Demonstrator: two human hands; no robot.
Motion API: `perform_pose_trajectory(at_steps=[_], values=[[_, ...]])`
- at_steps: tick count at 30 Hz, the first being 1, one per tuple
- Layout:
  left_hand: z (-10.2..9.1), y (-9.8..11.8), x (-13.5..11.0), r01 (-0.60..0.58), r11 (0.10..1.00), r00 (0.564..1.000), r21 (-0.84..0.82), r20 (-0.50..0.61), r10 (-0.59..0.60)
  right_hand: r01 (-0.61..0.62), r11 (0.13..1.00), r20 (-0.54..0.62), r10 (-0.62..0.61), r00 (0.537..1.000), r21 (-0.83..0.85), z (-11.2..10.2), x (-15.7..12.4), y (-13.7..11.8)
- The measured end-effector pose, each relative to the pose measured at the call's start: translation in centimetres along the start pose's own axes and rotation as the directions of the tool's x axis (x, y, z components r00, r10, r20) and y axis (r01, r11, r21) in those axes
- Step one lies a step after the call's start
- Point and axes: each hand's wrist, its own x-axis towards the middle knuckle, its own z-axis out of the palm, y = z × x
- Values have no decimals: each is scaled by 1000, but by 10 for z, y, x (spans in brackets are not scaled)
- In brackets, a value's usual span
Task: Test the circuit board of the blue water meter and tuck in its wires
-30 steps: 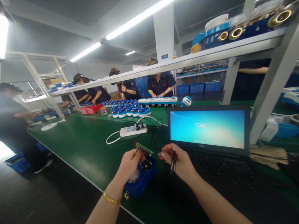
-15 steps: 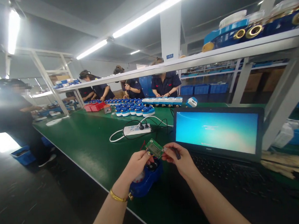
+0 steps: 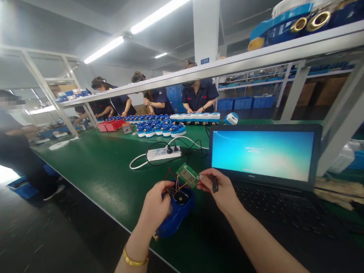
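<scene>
A blue water meter body [image 3: 176, 214] lies on the green bench near its front edge. My left hand [image 3: 155, 207] rests on its top and grips it. A small green circuit board [image 3: 187, 174] hangs just above the meter, joined to it by thin red and black wires. My right hand [image 3: 218, 190] pinches the board's right edge between thumb and forefinger, and a dark pen-like tool [image 3: 215, 185] is tucked in the same hand.
An open laptop [image 3: 264, 157] stands right of my hands. A white power strip [image 3: 163, 153] with cables lies behind. Rows of blue meters [image 3: 158, 129] and a red tray [image 3: 112, 124] sit farther back. Several people work along the bench's far side; one stands at left.
My left hand let go of the circuit board and dropped onto the blue meter. The board passed to my right hand, which now holds it alone, tilted toward me.
</scene>
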Motion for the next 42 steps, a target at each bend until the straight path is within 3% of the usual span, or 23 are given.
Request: perform_pose_trajectory(at_steps=[13,22,28,32,35,38,42], values=[[3,2,8,24,994,997,107,-72,-16,126,991,66,-122,990,-50,-5,1,-1],[9,-2,5,27,999,987,45,-159,-19,231,972,136,-222,966,-54,-4,-2,-5],[6,-7,5,119,991,973,-56,-191,-128,271,960,187,-255,949,-66,-7,0,-5],[5,-7,6,147,981,968,-130,-183,-169,270,958,209,-246,946,-95,-9,0,-9],[2,0,6,201,979,962,-23,-186,-201,259,960,210,-232,950,-110,-9,0,-11],[-1,8,6,240,968,967,67,-102,-233,235,965,202,-209,957,-116,-9,-1,-12],[0,10,7,204,979,978,-21,-43,-205,176,978,179,-154,972,-116,-8,0,-11]])
